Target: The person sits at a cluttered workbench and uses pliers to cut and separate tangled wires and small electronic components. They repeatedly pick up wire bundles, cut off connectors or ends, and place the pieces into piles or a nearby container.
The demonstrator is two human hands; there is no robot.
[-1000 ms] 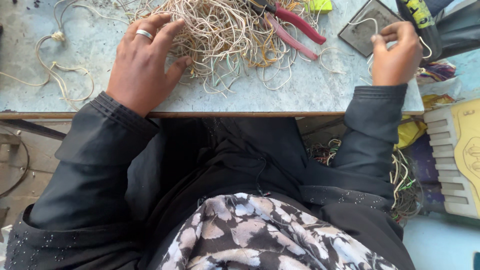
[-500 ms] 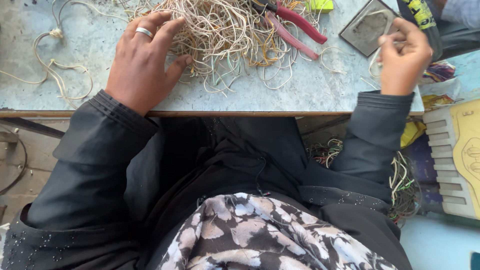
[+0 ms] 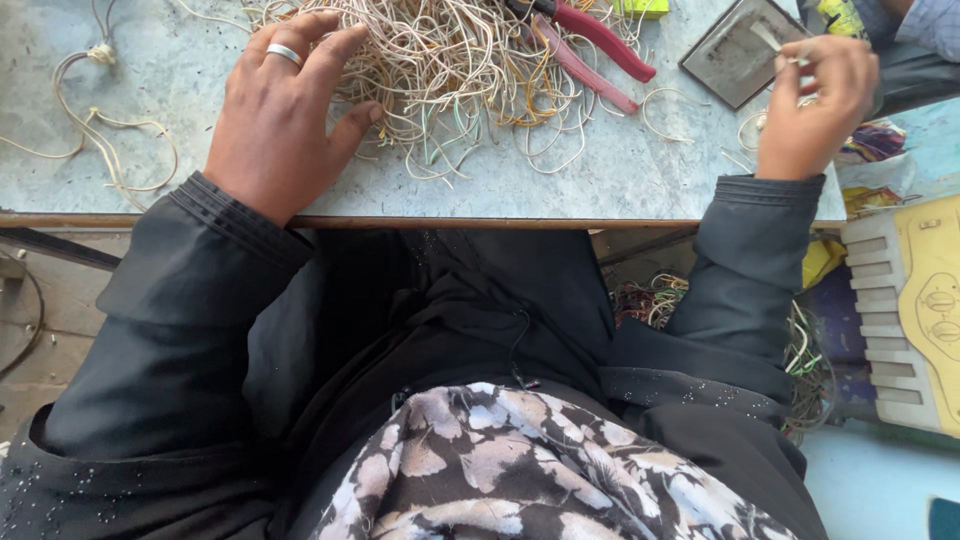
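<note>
Grey counter (image 3: 180, 70) carries a big wire pile (image 3: 450, 70) near its far edge, mostly unsorted, left hand (image 3: 280, 110) resting spread on it, while right hand (image 3: 815, 105) at the right edge pinches one pale wire (image 3: 770, 35) beside red pliers (image 3: 595, 40).

Red-handled pliers (image 3: 590, 40) lie on the pale blue table (image 3: 620, 175) beside a dark square plate (image 3: 735, 55). A knotted cream cord (image 3: 100, 120) curls far left. A cream slotted panel (image 3: 915, 310) stands off right.
</note>
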